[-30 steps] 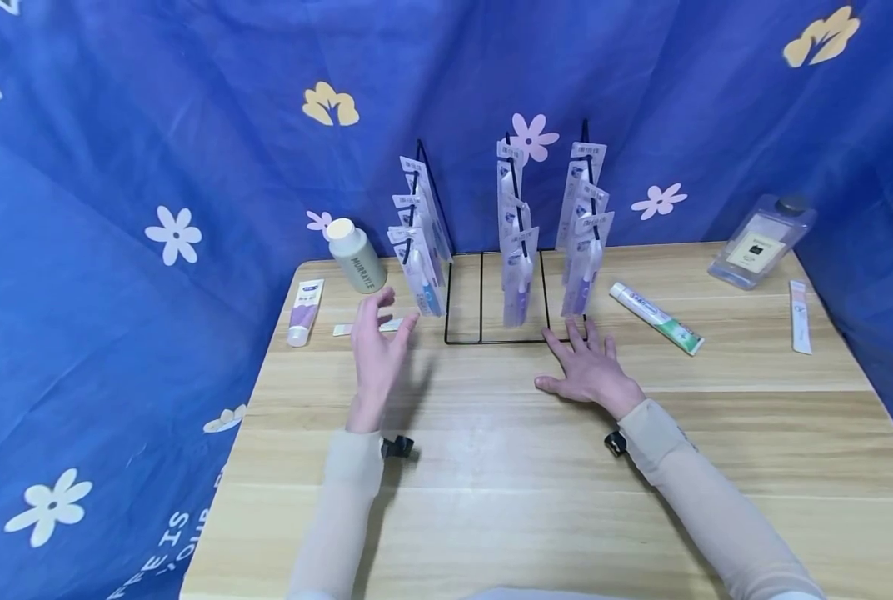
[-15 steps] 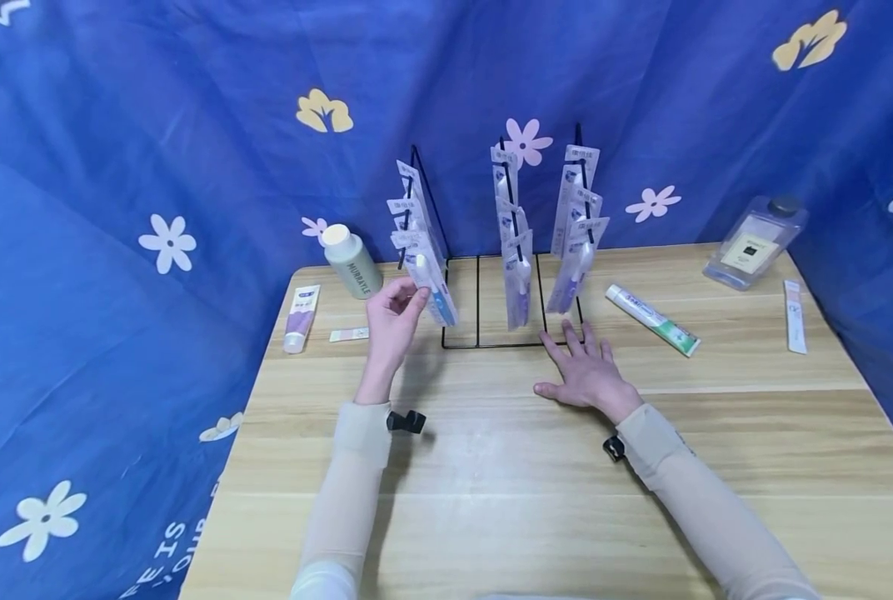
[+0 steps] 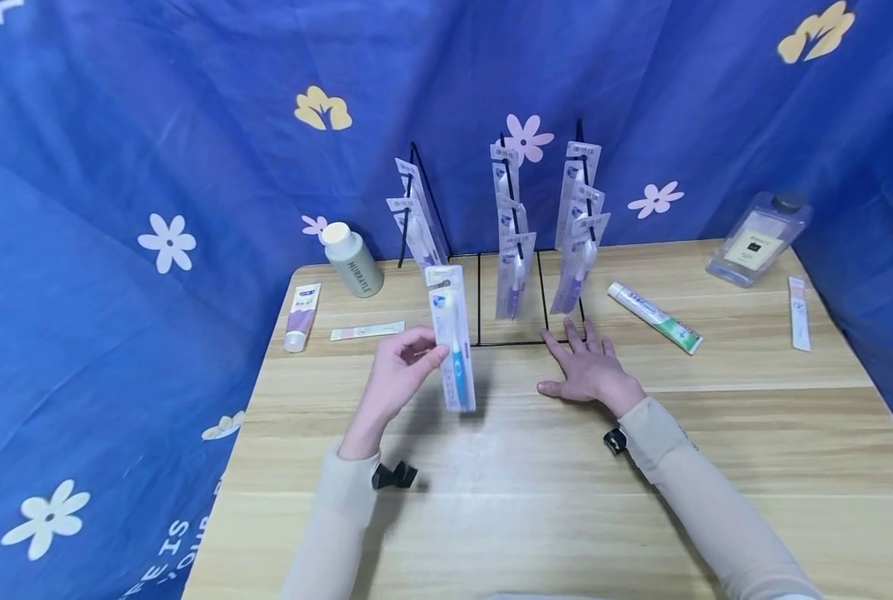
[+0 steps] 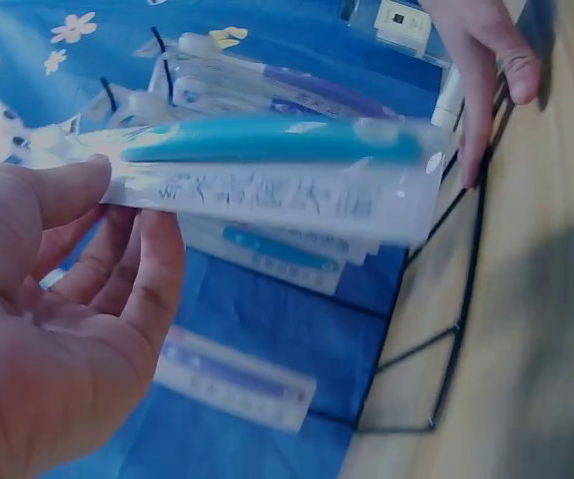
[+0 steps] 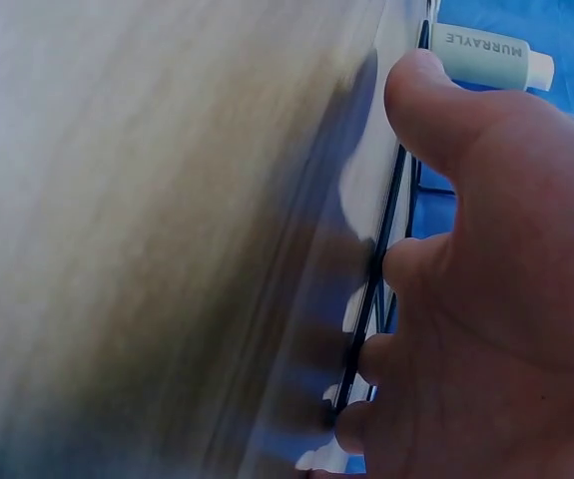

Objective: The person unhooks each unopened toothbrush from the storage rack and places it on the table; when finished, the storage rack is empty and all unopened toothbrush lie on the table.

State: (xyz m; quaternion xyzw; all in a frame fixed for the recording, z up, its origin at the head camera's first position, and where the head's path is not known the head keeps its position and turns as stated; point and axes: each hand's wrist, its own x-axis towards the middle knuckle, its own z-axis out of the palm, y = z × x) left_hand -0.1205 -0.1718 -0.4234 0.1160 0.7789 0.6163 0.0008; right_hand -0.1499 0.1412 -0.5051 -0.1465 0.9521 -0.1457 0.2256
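Note:
My left hand (image 3: 401,375) pinches a packaged toothbrush (image 3: 457,367) with a blue handle by its left edge, in front of the rack. In the left wrist view the clear pack (image 4: 277,190) lies between thumb and fingers. My right hand (image 3: 585,371) is spread, its fingertips at the front wire of the black wire rack (image 3: 517,342). From the rack's hooks hang more packaged toothbrushes: two show on the left hook (image 3: 419,237), several on the middle (image 3: 511,279) and right (image 3: 577,267) hooks. The right wrist view shows the fingers (image 5: 406,264) along the wire.
On the left of the wooden table (image 3: 506,500) are a white-capped bottle (image 3: 356,265), a purple-and-white tube (image 3: 301,317) and a slim sachet (image 3: 367,331). On the right lie a toothpaste tube (image 3: 652,317) and another sachet (image 3: 799,315), near a clear bottle (image 3: 754,242). A blue curtain (image 3: 229,167) hangs behind.
My left hand reached the left hook, took hold of the front packaged toothbrush and brought it off the hook toward me. The right hand stays at the rack's front wire.

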